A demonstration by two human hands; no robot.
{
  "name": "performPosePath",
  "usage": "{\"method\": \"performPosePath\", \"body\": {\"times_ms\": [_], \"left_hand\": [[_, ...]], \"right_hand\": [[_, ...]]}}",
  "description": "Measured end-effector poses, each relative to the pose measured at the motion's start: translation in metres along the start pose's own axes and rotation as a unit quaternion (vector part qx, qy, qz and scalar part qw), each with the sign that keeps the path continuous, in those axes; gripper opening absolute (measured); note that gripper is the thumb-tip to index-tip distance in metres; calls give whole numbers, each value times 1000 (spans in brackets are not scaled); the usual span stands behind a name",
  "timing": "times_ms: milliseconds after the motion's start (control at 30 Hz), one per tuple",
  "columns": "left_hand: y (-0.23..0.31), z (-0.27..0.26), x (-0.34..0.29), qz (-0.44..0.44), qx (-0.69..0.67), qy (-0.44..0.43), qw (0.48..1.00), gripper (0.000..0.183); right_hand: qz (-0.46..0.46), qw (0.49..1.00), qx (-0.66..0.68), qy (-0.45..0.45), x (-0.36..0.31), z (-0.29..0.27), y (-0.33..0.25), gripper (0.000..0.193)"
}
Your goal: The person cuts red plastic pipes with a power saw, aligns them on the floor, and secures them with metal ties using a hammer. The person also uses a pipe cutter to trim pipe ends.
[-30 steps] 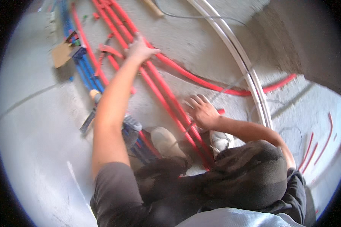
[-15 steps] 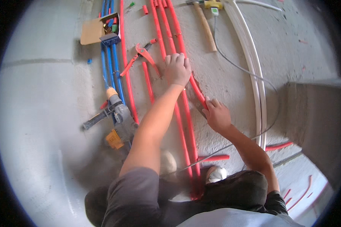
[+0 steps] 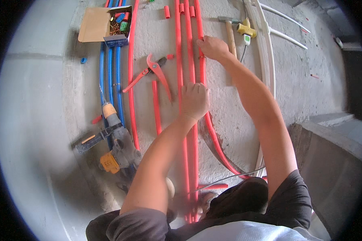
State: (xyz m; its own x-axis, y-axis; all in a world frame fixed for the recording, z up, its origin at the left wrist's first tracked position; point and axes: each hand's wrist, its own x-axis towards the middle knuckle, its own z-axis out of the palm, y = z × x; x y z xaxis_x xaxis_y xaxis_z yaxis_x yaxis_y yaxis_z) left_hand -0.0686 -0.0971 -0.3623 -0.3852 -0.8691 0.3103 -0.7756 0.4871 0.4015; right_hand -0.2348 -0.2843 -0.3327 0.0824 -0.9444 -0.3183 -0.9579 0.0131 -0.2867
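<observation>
Three long red pipes [image 3: 188, 48] run side by side along the concrete floor, away from me. My left hand [image 3: 195, 100] is closed over them near the middle, its fingers wrapped on the rightmost red pipe. Farther along, my right hand [image 3: 214, 48] curls its fingers against that same pipe, close to a small clip [image 3: 202, 57]. Below my left hand this pipe bends away to the right, its curved length [image 3: 219, 150] reaching toward my knee. My palms hide parts of the pipes.
Left of the pipes lie red-handled pipe cutters [image 3: 157, 74], a short red pipe [image 3: 156, 106], a rotary hammer drill [image 3: 120, 140], blue pipes [image 3: 110, 72] and an open box of fittings [image 3: 118, 28]. On the right are a hammer [image 3: 231, 36], a yellow socket block [image 3: 246, 29] and white pipes [image 3: 265, 52].
My right hand has left the curved lower stretch of pipe and moved far up along it. My left hand remains on the pipes. The bent pipe's lower end now swings out right.
</observation>
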Motion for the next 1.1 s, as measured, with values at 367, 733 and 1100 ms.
{"method": "performPosePath", "body": {"times_ms": [367,733,1100], "left_hand": [[-7,2,-4,1,-32,-19,999,35],[-9,8,-9,17,11,7,1000,13],[-9,9,-2,22,11,11,1000,10]], "right_hand": [[-4,997,40,-61,15,-6,6,57],[-47,997,54,-10,26,13,13,57],[-61,997,45,-12,12,6,14,52]]}}
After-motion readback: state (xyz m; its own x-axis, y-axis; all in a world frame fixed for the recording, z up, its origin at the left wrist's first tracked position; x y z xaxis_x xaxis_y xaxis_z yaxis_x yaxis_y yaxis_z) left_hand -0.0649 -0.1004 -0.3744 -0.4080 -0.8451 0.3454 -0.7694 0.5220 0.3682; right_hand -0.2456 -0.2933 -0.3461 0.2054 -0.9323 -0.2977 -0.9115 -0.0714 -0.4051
